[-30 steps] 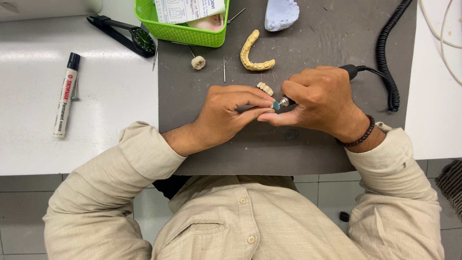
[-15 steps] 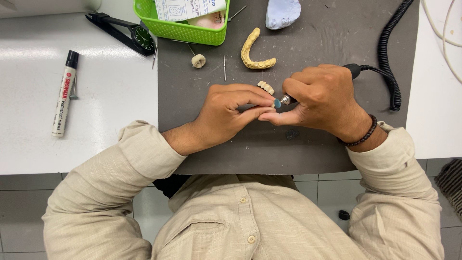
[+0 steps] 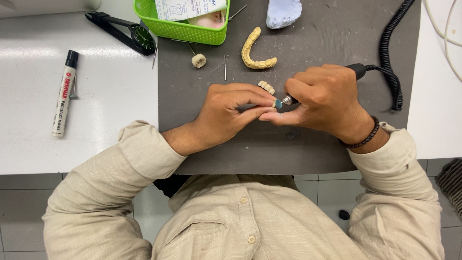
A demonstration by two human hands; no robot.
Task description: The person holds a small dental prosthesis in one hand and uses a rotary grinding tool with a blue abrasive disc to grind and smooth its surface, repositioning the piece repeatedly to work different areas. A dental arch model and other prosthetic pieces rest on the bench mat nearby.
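Observation:
My left hand (image 3: 230, 111) pinches a small cream row of artificial teeth (image 3: 266, 87) between thumb and fingers over the dark grey mat (image 3: 308, 144). My right hand (image 3: 323, 97) grips a black rotary handpiece (image 3: 355, 70) whose small teal tip (image 3: 277, 103) touches the piece at my left fingertips. A black coiled cord (image 3: 388, 53) runs from the handpiece toward the back right. A yellowish arch-shaped dental cast (image 3: 254, 52) lies on the mat just beyond my hands.
A green basket (image 3: 185, 30) with papers stands at the back. Near it lie a small round wheel (image 3: 198, 60), thin burs (image 3: 224, 67), a pale blue cast (image 3: 283, 12), a black gauge tool (image 3: 127, 34) and a marker pen (image 3: 64, 94) on the white table (image 3: 96, 139).
Both hands stay together over the mat with only tiny shifts; the handpiece tip remains against the small tooth piece.

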